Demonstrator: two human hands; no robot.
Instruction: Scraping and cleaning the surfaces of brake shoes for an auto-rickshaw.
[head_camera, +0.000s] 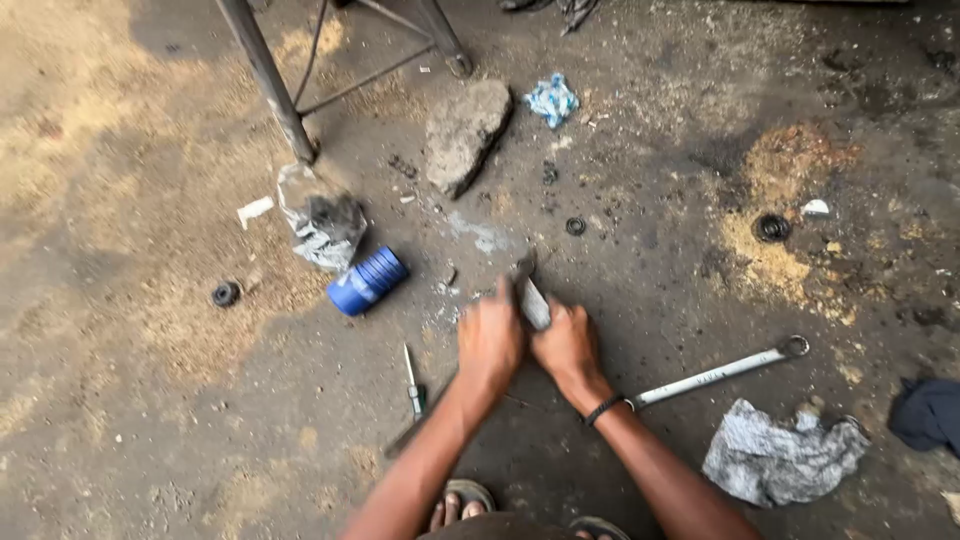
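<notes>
Head view: both hands meet low over a stained concrete floor (150, 420). The left hand (489, 340) is clenched, knuckles up, around the near end of a flat grey metal piece (533, 300); what its fingers pinch underneath is hidden. The right hand (567, 345) touches the same piece from the other side, fingers curled along its edge, a black band on the wrist. The metal piece lies tilted between the 2 hands, its far tip pointing away toward a small black ring (575, 226).

Left of the hands a small screwdriver (412, 382) lies on the floor, and farther left a blue ribbed cylinder (367, 281) rests on its side just beside a crumpled plastic bag (322, 222). A flat stone (465, 134) sits beyond. Right of the right forearm lies a long ring spanner (718, 372), with a grey rag (780, 458) near it. 2 sandalled feet show at the bottom edge.
</notes>
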